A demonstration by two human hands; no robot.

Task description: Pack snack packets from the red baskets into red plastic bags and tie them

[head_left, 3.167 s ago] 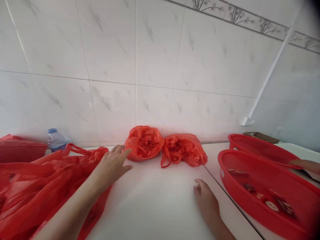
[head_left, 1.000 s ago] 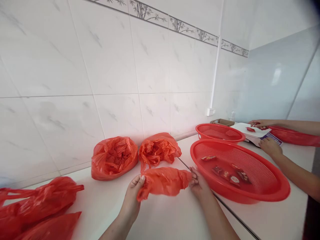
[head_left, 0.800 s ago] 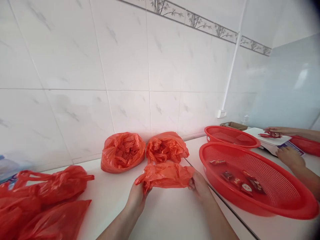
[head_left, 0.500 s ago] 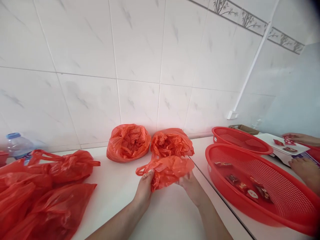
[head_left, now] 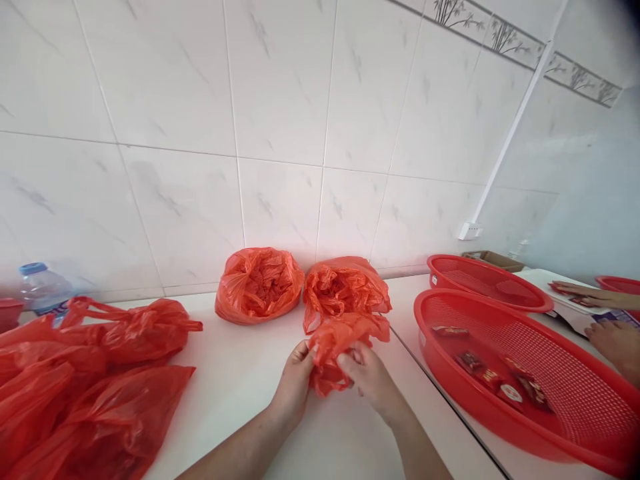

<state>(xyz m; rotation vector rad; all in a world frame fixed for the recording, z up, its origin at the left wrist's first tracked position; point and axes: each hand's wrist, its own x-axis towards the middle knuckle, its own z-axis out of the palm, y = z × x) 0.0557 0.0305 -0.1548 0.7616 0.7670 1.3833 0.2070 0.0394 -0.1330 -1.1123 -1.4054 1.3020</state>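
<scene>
A thin red plastic bag [head_left: 333, 343], crumpled and bunched up, is between my two hands above the white table. The fingers of my left hand [head_left: 295, 373] pinch its left side. My right hand [head_left: 367, 373] grips its right side, thumb laid over the plastic. Just behind it, against the wall, sits a rounded red bag [head_left: 350, 287] stuffed with more crumpled red plastic. A similar stuffed red bag [head_left: 260, 283] stands to its left.
Filled red bags [head_left: 100, 400] lie at the left, by a plastic bottle [head_left: 43, 287]. On the right, a red basket [head_left: 575, 360] holds several small wrapped packets [head_left: 500, 387]; another basket [head_left: 487, 283] stands behind. A co-worker's hands [head_left: 595, 300] are over a white scale [head_left: 545, 283].
My right hand has moved left and closed on the bag, which is now more bunched up. The co-worker's far hand has moved left over the scale.
</scene>
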